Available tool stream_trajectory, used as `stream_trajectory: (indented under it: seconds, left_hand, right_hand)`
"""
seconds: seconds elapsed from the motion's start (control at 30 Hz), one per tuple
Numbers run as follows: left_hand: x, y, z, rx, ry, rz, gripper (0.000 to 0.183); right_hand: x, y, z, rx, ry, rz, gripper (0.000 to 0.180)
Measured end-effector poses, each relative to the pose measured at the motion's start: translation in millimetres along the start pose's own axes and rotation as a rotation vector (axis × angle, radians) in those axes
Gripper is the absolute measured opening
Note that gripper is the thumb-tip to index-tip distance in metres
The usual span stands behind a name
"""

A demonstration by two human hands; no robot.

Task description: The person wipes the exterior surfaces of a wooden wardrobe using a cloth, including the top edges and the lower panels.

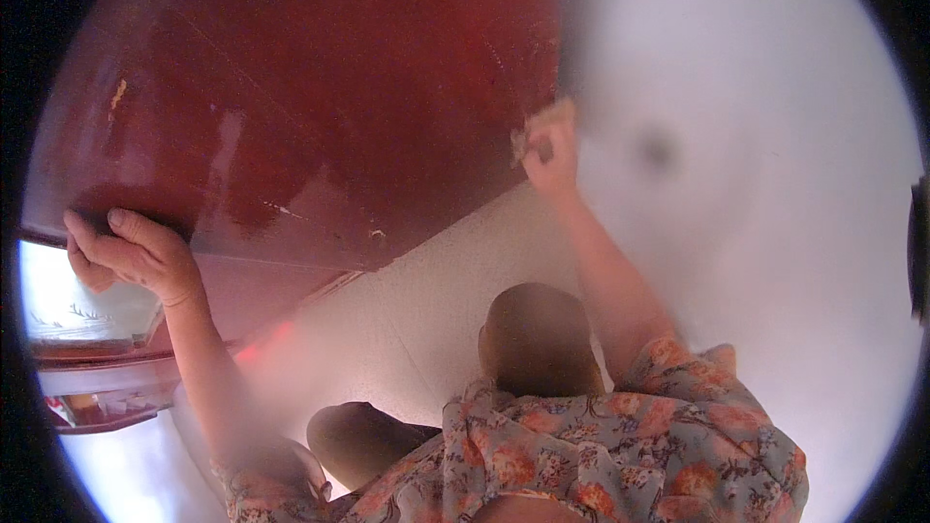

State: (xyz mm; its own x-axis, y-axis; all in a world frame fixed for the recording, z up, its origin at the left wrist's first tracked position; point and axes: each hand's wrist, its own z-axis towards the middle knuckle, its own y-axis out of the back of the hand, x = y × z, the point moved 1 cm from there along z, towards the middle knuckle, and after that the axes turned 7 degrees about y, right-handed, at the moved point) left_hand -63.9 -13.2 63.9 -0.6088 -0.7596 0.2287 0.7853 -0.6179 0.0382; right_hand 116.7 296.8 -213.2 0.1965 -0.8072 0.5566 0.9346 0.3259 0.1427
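A large glossy dark-red panel (349, 87), like a tabletop or cabinet top, spreads before me, with scuffs and pale chips in its finish. At its left edge rests my left hand (138, 250), thumb and forefinger spread over the red surface and the other fingers bent past the edge. My right hand (552, 152) is at the panel's right edge, near the pale wall. Motion blurs it. Its fingers are closed on a small pale thing (518, 145), perhaps a cloth, mostly hidden by the hand.
A whitish wall (726, 232) borders the panel on the right. Below lies a light speckled floor (407, 305), with my knees (541, 341) above it. At the far left stand a glass pane (94, 312) and a red-trimmed shelf (109, 407) with small items.
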Motion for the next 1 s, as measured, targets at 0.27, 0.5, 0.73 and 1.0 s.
stream_trajectory:
  seconds: [0.27,0.5,0.73,1.0]
  left_hand:
    - [-2,-8,4,0.010,0.008,-0.021,0.049]
    - [-3,-4,4,-0.015,0.043,-0.065,0.050]
    - [1,-2,1,0.014,0.058,-0.057,0.048]
    - [-1,-1,-2,0.013,0.079,-0.076,0.047]
  right_hand:
    - [-70,-20,-128,0.090,-0.657,0.059,0.023]
    - [62,-15,0,0.271,-0.418,0.325,0.024]
    - [152,-12,174,0.086,0.305,0.450,0.029]
    - [54,-10,14,0.806,-0.307,0.367,0.021]
